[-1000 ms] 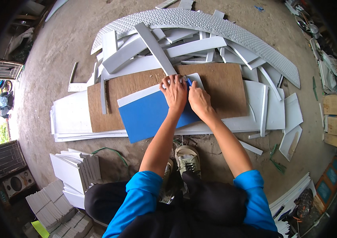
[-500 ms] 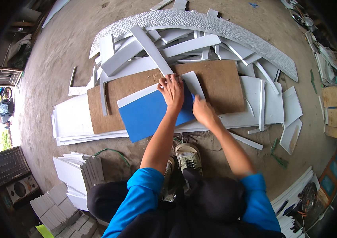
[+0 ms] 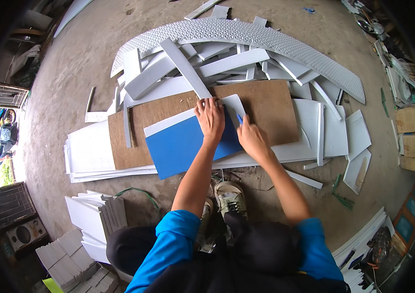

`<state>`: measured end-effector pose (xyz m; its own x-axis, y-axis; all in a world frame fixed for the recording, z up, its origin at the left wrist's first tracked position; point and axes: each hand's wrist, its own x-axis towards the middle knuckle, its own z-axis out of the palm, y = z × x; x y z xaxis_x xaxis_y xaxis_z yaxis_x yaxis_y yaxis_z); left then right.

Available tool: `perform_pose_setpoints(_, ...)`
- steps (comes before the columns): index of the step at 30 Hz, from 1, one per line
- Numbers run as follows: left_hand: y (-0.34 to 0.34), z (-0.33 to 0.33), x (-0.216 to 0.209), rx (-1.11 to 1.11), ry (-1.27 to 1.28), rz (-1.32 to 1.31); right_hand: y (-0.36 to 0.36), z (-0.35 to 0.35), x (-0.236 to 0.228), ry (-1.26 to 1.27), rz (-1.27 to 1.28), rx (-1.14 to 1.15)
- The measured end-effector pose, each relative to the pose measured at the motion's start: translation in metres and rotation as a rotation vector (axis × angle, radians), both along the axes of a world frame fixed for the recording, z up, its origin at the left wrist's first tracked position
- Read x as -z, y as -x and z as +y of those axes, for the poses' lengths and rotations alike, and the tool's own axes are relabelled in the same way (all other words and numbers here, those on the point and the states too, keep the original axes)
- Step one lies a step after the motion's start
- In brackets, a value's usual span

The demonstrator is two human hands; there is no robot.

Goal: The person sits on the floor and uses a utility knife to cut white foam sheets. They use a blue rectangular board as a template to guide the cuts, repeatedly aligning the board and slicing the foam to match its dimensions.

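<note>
Over the top of a flat blue board (image 3: 178, 146), my left hand (image 3: 211, 121) lies with its fingers extended and slightly bent, pressing down near the board's far edge. Beneath the blue board is a white foam sheet (image 3: 234, 103), which shows along the far and right sides. My right hand (image 3: 254, 141) is closed around a slim blue cutter (image 3: 239, 118) at the right edge of the blue board; its blade is hidden. Both sheets rest on a brown wooden board (image 3: 271, 107). A long white strip (image 3: 184, 67) ends by my left fingertips.
Loose white foam offcuts (image 3: 236, 62) are heaped beyond the wooden board, behind a curved textured strip (image 3: 246, 30). Larger white sheets (image 3: 88, 146) lie under the wooden board. Stacked white pieces (image 3: 85, 215) stand at the near left. Green twine (image 3: 342, 198) lies at the right.
My right hand with the cutter has moved slightly away from me along the edge of the blue board. My left hand stays pressed in place. The whole view has shifted a little.
</note>
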<state>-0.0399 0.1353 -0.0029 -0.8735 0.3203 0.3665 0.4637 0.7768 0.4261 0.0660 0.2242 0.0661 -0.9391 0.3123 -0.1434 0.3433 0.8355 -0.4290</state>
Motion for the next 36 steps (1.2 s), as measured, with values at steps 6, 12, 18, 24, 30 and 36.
perform_pose_setpoints(6,0.001,0.002,0.002,-0.037,0.043,0.044,0.056,0.0,0.025,-0.041,0.02,-0.005)
perform_pose_setpoints(12,0.002,0.002,0.004,-0.058,0.085,0.073,0.063,-0.006,0.026,-0.01,-0.045,-0.004)
perform_pose_setpoints(18,0.003,0.001,0.004,-0.028,0.072,0.02,0.067,-0.009,0.035,-0.012,-0.019,0.013)
perform_pose_setpoints(24,0.001,0.001,0.004,-0.064,0.134,0.013,0.073,-0.016,0.032,0.007,-0.036,0.05)
perform_pose_setpoints(30,-0.002,0.004,0.002,-0.078,0.126,0.005,0.049,-0.007,0.037,0.094,-0.087,0.038)
perform_pose_setpoints(36,-0.002,0.001,0.004,-0.076,0.092,0.059,-0.059,-0.017,0.031,0.098,-0.245,0.002)
